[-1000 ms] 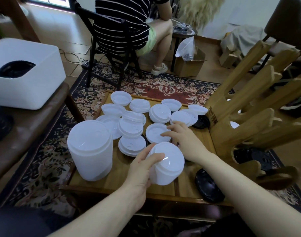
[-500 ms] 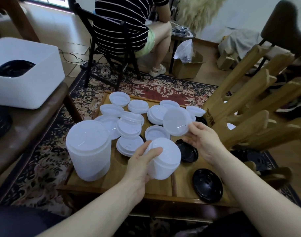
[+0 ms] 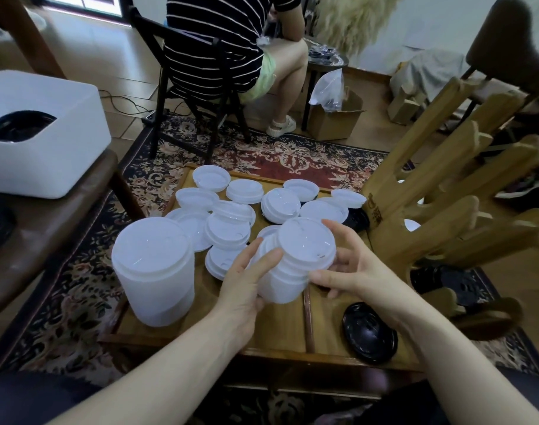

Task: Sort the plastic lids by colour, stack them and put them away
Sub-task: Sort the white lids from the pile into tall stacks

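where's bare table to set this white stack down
Bare wood lies on the table between the tall white stack and the black lid, just under the held stack. Farther back it is crowded with loose white lids.

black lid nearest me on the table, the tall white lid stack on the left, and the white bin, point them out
black lid [image 3: 370, 332], head view, on the middle of its top
tall white lid stack [image 3: 153, 271], head view, on its side wall
white bin [image 3: 47, 167], head view, on its front wall

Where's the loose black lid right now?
The black lid lies flat at the wooden table's near right corner, just beyond the right hand.
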A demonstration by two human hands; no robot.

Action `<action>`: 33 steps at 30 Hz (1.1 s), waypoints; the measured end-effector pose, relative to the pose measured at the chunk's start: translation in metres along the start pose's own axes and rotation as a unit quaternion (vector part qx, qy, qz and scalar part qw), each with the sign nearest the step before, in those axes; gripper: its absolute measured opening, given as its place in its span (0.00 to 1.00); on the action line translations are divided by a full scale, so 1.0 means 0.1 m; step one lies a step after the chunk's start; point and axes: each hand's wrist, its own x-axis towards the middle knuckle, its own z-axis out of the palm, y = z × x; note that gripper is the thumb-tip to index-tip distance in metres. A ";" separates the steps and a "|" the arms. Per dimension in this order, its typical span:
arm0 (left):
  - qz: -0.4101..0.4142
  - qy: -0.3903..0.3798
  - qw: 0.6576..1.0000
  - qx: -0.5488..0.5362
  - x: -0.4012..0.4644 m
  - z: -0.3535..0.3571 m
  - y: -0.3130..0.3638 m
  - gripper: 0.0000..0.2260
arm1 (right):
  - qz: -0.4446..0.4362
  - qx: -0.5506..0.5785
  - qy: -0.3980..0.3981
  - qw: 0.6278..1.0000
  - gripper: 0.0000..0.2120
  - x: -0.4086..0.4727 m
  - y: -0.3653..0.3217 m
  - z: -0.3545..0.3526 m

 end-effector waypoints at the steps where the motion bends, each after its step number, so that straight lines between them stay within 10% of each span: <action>1: -0.007 -0.008 1.000 0.006 0.00 0.00 0.02 0.35 | -0.003 -0.040 0.007 0.999 0.40 0.00 -0.01 -0.03; 7: -0.056 -0.081 0.994 0.038 0.02 -0.01 0.14 0.18 | -0.031 -0.055 -0.038 0.997 0.35 0.00 0.00 -0.25; 20: -0.103 -0.125 0.983 0.088 0.04 -0.04 0.22 0.13 | -0.109 -0.134 -0.114 0.978 0.46 0.00 -0.03 -0.40; 33: 0.006 -0.105 0.994 0.038 -0.01 0.05 0.15 0.25 | -0.133 -0.157 0.074 0.976 0.34 0.12 0.12 -0.04</action>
